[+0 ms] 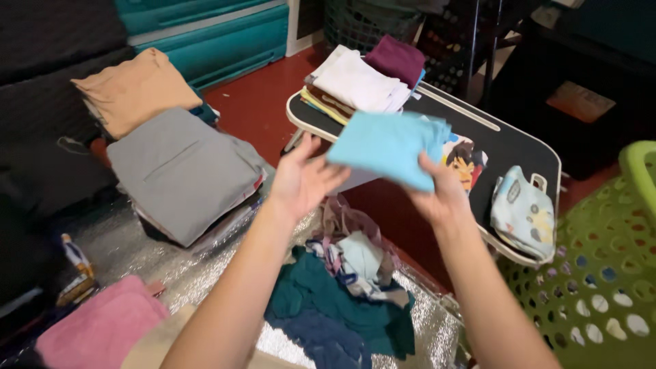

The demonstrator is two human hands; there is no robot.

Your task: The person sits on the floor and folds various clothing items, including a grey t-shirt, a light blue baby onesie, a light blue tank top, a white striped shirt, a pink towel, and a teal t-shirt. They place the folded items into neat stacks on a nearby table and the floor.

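My right hand [444, 195] grips a folded light blue cloth [389, 145] by its lower right edge and holds it in the air over the small black lap table [506, 147]. My left hand [301, 179] is open, fingers spread, just left of the cloth and not clearly touching it. On the table's far end lies a stack of folded clothes [362, 83], white on top with a maroon piece behind. A small patterned pale blue garment [523, 213] lies folded on the table's near right end.
A heap of unfolded clothes [345, 290], teal, dark blue and patterned, lies on the silver mat below my arms. Folded grey [181, 171] and tan [133, 89] piles sit at left, a pink cloth [102, 324] at bottom left. A green laundry basket [608, 273] stands at right.
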